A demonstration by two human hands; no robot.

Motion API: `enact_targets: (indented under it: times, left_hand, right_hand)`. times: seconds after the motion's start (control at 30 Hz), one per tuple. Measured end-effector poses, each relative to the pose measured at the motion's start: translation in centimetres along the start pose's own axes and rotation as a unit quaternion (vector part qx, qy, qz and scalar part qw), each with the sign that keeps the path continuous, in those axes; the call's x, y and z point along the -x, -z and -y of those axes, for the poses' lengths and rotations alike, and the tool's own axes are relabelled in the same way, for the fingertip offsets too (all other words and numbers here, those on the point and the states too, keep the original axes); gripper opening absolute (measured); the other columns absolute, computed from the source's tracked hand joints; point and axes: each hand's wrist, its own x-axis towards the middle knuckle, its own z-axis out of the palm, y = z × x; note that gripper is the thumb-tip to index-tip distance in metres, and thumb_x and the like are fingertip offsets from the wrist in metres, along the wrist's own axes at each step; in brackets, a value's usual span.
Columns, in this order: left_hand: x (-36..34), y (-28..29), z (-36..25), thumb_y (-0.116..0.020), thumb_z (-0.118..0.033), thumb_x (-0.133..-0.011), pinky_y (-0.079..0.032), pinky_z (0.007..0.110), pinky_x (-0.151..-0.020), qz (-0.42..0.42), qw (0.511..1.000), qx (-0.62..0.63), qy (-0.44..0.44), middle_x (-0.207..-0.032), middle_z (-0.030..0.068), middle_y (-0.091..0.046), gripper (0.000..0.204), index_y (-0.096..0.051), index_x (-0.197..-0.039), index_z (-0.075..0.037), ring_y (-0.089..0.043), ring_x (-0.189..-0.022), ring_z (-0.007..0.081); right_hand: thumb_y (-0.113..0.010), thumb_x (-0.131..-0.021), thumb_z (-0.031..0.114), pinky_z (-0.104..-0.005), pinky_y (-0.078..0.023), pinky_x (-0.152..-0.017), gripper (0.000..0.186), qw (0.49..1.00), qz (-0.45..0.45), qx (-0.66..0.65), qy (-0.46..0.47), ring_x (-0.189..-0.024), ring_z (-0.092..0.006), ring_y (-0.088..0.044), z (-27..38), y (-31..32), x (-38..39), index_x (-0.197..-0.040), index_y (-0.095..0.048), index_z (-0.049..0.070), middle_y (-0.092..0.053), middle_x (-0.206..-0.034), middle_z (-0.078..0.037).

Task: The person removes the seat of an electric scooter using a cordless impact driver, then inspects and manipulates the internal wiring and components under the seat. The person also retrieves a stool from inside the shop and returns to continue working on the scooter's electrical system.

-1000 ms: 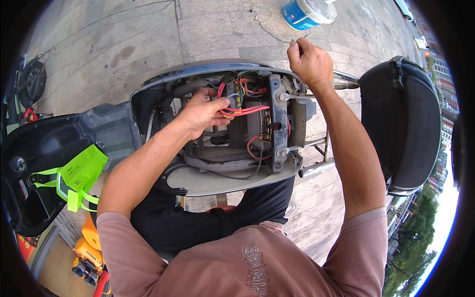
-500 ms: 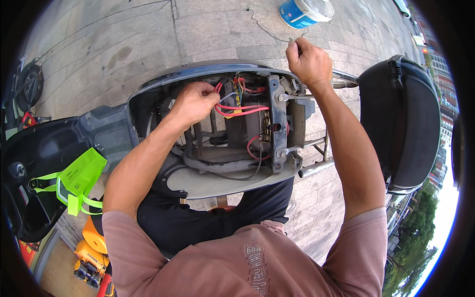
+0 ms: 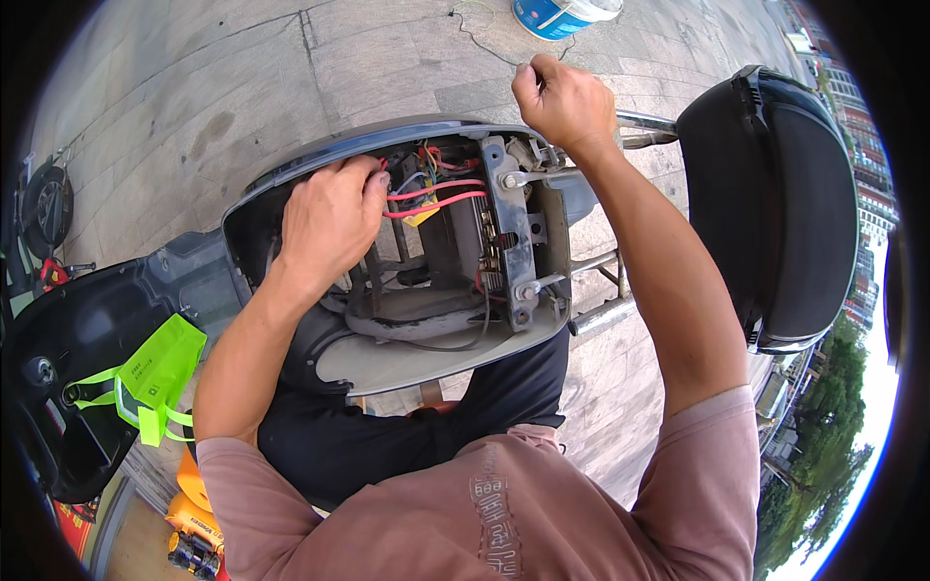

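Note:
The black scooter body (image 3: 334, 155) lies uncovered, showing its frame and wiring. Two thick red cables (image 3: 441, 198) run from the metal bracket (image 3: 509, 237) to my left hand (image 3: 334, 213). Its fingers are closed round their ends near the far rim; the tips are partly hidden. Beyond that rim, my right hand (image 3: 570, 100) is raised in a closed grip. Something small and dark shows between its thumb and forefinger, too unclear to name. Thinner coloured wires (image 3: 426, 163) and a yellow label (image 3: 420, 213) sit beside the red cables.
A black top case (image 3: 765, 213) stands at the right behind metal rack tubes (image 3: 601, 315). On the paving are a blue and white bucket (image 3: 552, 17) and a thin dark cord (image 3: 484, 44). A bright green bag (image 3: 160, 373) hangs at the left, above orange tools (image 3: 194, 518).
My left hand has shifted left with the red cables, its back now turned more upward. The right hand stays closed; the whole view has shifted somewhat.

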Motion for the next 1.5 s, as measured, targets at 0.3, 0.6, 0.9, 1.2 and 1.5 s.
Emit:
enact_targets:
  times: [0.3, 0.6, 0.9, 1.2, 1.5]
  left_hand:
    - [0.5, -1.5, -3.8, -0.068, -0.005, -0.079, -0.044, 0.04, -0.074, -0.004, 0.976, 0.025, -0.214, -0.085, 0.0079, -0.059, 0.023, -0.068, -0.102, -0.005, -0.057, -0.082, 0.0277]
    - [-0.2, -1.9, -2.4, -0.068, -0.005, -0.075, -0.049, 0.04, -0.068, -0.017, 0.981, 0.019, -0.194, -0.077, 0.0089, -0.053, 0.021, -0.07, -0.096, -0.008, -0.058, -0.075, 0.0287]
    - [0.5, -0.6, -2.2, -0.067, -0.003, -0.073, -0.047, 0.04, -0.074, 0.042, 0.978, -0.004, -0.206, -0.079, 0.0092, -0.054, 0.025, -0.07, -0.098, -0.008, -0.056, -0.085, 0.0299]
    - [0.6, 0.0, -4.0, -0.067, -0.002, -0.072, -0.043, 0.043, -0.086, 0.052, 0.966, -0.05, -0.25, -0.086, 0.0093, -0.057, 0.032, -0.069, -0.104, -0.006, -0.052, -0.099, 0.0318]
    - [0.0, -0.8, -6.1, -0.069, -0.004, -0.072, -0.042, 0.044, -0.092, 0.055, 0.961, -0.074, -0.26, -0.105, 0.0115, -0.06, 0.031, -0.067, -0.103, -0.004, -0.053, -0.109, 0.0337]
  right_hand:
    - [-0.053, -0.088, 0.041, -0.0461, -0.053, -0.06, 0.029, 1.0, 0.009, 0.003, -0.001, -0.067, -0.0356, -0.067, -0.2, 0.0, 0.0, -0.085, -0.07, 0.017, -0.068, -0.068, -0.012]
    - [-0.053, -0.087, 0.041, -0.0456, -0.053, -0.061, 0.029, 1.0, -0.005, 0.002, -0.002, -0.068, -0.0359, -0.067, -0.3, -0.3, 0.0, -0.084, -0.07, 0.017, -0.068, -0.069, -0.012]
    - [-0.051, -0.087, 0.042, -0.0454, -0.054, -0.063, 0.032, 1.0, -0.001, 0.007, -0.007, -0.069, -0.0365, -0.067, 0.2, 0.1, 0.0, -0.083, -0.071, 0.017, -0.068, -0.068, -0.013]
    - [-0.052, -0.085, 0.041, -0.0462, -0.054, -0.059, 0.033, 1.0, -0.021, -0.019, 0.006, -0.063, -0.0353, -0.066, 0.0, 0.3, 0.3, -0.075, -0.069, 0.015, -0.066, -0.064, -0.014]
    - [-0.05, -0.086, 0.045, -0.0459, -0.056, -0.068, 0.038, 0.996, 0.045, -0.073, -0.022, -0.076, -0.0324, -0.07, -0.5, 0.7, 0.4, -0.084, -0.073, 0.015, -0.072, -0.079, -0.013]
